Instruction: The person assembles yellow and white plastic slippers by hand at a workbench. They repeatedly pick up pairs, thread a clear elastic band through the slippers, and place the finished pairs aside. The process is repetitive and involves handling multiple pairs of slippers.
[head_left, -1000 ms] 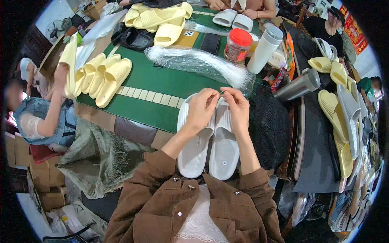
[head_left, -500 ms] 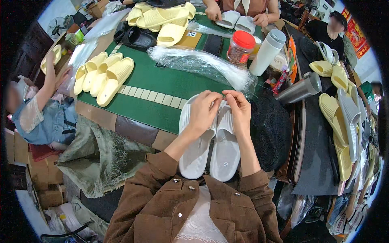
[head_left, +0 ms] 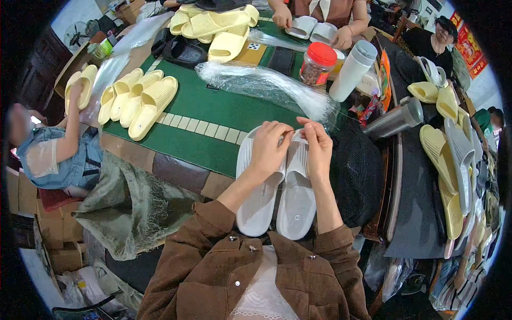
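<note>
A pair of light grey slide slippers [head_left: 296,205] lies side by side at the table's near edge, toes pointing away from me. My left hand [head_left: 271,149] rests over the toe strap of the left slipper [head_left: 256,208], its fingers pinched near the gap between the two toes. Anything in that pinch is too small to make out. Just above the right slipper's strap is my right hand [head_left: 317,143], its fingertips slightly parted, close to the left fingertips. A bundle of thin clear plastic strands [head_left: 266,85] lies in front of my hands.
Yellow slippers [head_left: 152,106] stand in a row on the green mat [head_left: 202,114]. More yellow slippers [head_left: 213,24] are piled beyond. A red-lidded jar [head_left: 318,64], white bottle [head_left: 353,70] and steel tumbler [head_left: 397,117] stand right. Co-workers handle slippers at left and across.
My right fingertips have parted and drawn slightly away from my left ones. The co-worker at left has lowered a hand onto a pair of yellow slippers.
</note>
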The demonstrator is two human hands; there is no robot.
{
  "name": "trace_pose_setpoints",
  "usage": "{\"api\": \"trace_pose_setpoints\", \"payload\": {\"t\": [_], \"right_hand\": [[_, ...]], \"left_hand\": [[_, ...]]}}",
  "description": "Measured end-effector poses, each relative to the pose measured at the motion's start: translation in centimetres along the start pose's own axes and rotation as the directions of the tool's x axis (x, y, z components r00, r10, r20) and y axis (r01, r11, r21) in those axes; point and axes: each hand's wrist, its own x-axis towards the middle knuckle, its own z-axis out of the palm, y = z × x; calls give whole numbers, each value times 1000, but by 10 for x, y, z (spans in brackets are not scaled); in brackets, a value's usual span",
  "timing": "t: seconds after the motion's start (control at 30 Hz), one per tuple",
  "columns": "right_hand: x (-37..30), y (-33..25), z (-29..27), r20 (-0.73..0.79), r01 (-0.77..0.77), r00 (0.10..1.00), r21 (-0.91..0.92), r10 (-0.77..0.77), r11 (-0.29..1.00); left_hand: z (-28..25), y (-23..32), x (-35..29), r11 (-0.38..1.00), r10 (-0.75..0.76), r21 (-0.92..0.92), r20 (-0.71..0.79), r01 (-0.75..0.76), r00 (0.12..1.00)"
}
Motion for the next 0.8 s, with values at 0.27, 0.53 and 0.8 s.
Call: {"api": "trace_pose_setpoints", "payload": {"t": [0.27,0.53,0.8], "right_hand": [[-2,-2,2,87,77,994,-114,-68,990],[0,2,2,130,122,987,-181,-100,976],[-3,-1,6,108,71,993,-149,-55,986]], "left_hand": [[4,-5,-1,1000,21,-11,-5,-21,1000],[3,3,-1,994,-55,-94,-24,52,998],[0,1,-1,998,-24,-63,7,24,1000]]}}
